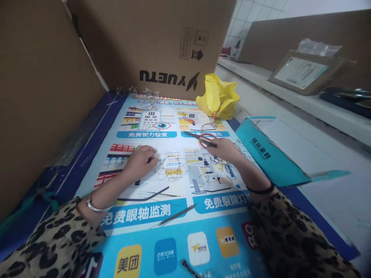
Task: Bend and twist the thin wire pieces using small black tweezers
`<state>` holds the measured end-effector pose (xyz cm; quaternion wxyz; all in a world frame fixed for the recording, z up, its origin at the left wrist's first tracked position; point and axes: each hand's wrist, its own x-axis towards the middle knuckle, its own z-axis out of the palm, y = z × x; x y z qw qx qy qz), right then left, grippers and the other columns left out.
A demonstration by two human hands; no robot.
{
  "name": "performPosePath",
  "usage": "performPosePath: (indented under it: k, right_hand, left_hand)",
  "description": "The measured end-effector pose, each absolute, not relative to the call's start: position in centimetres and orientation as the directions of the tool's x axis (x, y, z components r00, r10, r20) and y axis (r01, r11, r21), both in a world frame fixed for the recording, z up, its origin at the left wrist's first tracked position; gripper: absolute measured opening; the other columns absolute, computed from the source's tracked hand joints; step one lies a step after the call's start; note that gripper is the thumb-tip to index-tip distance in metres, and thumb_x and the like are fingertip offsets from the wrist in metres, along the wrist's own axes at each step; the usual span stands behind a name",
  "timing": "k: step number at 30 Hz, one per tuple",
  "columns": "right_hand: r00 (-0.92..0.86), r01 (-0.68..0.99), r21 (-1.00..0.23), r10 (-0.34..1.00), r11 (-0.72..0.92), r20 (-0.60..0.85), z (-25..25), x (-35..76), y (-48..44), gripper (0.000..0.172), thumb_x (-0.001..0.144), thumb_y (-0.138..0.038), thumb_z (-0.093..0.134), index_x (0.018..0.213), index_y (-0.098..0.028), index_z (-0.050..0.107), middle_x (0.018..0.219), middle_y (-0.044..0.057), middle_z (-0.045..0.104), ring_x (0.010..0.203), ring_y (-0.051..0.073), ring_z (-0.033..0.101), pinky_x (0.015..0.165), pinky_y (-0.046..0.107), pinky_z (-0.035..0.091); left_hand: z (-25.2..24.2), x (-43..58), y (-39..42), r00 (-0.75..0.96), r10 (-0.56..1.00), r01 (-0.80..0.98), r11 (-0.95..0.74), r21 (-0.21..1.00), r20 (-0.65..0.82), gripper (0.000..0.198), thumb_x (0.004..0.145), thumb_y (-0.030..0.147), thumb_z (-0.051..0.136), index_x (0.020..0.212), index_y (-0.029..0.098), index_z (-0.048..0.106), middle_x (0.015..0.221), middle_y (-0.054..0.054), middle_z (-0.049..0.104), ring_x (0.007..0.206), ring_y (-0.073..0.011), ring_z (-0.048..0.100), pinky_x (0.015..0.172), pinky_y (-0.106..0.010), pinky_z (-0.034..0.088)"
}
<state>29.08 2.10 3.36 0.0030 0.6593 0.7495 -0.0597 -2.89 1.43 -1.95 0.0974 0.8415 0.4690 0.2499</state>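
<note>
My left hand (142, 164) is closed, its fingertips pinched at the left edge of a bundle of thin wire loops (171, 166) spread out like petals. My right hand (224, 150) is closed on a pair of scissors (208, 140) with red-rimmed handles; the dark blades point to the left, above the wire loops. Several thin coloured strands (213, 120) trail down from a crumpled yellow wrapping (218, 96) beyond the right hand. More loose wire bits (227, 168) lie under the right wrist. What exactly sits between the left fingertips is hard to make out.
A printed poster (174, 231) covers the table. Large cardboard (139, 42) walls the back and left. A teal box piece (269, 150) lies at right; teal-handled pliers (43, 195) lie at left. Dark thin strips (178, 215) lie in front. A parcel (304, 71) rests on the ledge.
</note>
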Motion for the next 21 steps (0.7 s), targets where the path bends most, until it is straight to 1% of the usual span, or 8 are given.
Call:
performPosePath:
  k: [4, 9, 13, 17, 21]
  right_hand:
    - [-0.151, 0.985, -0.094, 0.984, 0.142, -0.096, 3.5, 30.3, 1.8, 0.034, 0.078, -0.043, 0.044, 0.09, -0.021, 0.066, 0.078, 0.004, 0.066, 0.07, 0.017, 0.057, 0.054, 0.024, 0.033]
    - [-0.273, 0.958, -0.121, 0.956, 0.259, -0.11, 3.0, 29.6, 1.8, 0.028, 0.076, -0.042, 0.051, 0.089, -0.022, 0.066, 0.087, 0.002, 0.067, 0.078, 0.017, 0.057, 0.061, 0.023, 0.035]
    - [-0.305, 0.948, -0.124, 0.948, 0.293, -0.093, 2.4, 28.7, 1.9, 0.027, 0.077, -0.041, 0.05, 0.089, -0.021, 0.064, 0.09, 0.004, 0.067, 0.082, 0.017, 0.057, 0.064, 0.023, 0.035]
    - [-0.285, 0.955, -0.107, 0.956, 0.277, -0.068, 1.7, 28.3, 2.1, 0.027, 0.078, -0.041, 0.047, 0.085, -0.02, 0.063, 0.086, 0.005, 0.067, 0.08, 0.018, 0.057, 0.061, 0.024, 0.034]
    - [-0.24, 0.969, -0.077, 0.97, 0.236, -0.046, 1.3, 27.8, 2.2, 0.029, 0.078, -0.044, 0.046, 0.078, -0.019, 0.06, 0.078, 0.005, 0.065, 0.072, 0.018, 0.056, 0.054, 0.025, 0.03]
  left_hand:
    - [-1.9, -2.8, 1.4, 0.433, 0.838, 0.741, -0.54, 0.399, 0.331, 0.018, 0.076, 0.025, 0.049, 0.061, 0.019, 0.057, 0.093, -0.004, 0.064, 0.091, -0.0197, 0.055, 0.083, -0.037, 0.038]
    - [-1.8, -2.8, 1.3, 0.433, 0.84, 0.742, -0.538, 0.401, 0.327, 0.018, 0.076, 0.024, 0.05, 0.059, 0.019, 0.056, 0.092, -0.004, 0.064, 0.091, -0.0197, 0.055, 0.084, -0.038, 0.038]
    - [-1.8, -2.8, 1.3, 0.425, 0.845, 0.744, -0.531, 0.405, 0.326, 0.017, 0.076, 0.024, 0.05, 0.06, 0.019, 0.057, 0.093, -0.004, 0.064, 0.091, -0.02, 0.054, 0.084, -0.038, 0.038]
    - [-1.7, -2.8, 1.3, 0.424, 0.847, 0.749, -0.527, 0.401, 0.321, 0.018, 0.076, 0.025, 0.05, 0.061, 0.019, 0.058, 0.093, -0.004, 0.064, 0.09, -0.0207, 0.053, 0.083, -0.038, 0.038]
    - [-1.5, -2.7, 1.2, 0.424, 0.851, 0.749, -0.521, 0.409, 0.308, 0.02, 0.076, 0.025, 0.051, 0.058, 0.018, 0.055, 0.093, -0.005, 0.064, 0.089, -0.0209, 0.053, 0.083, -0.038, 0.038]
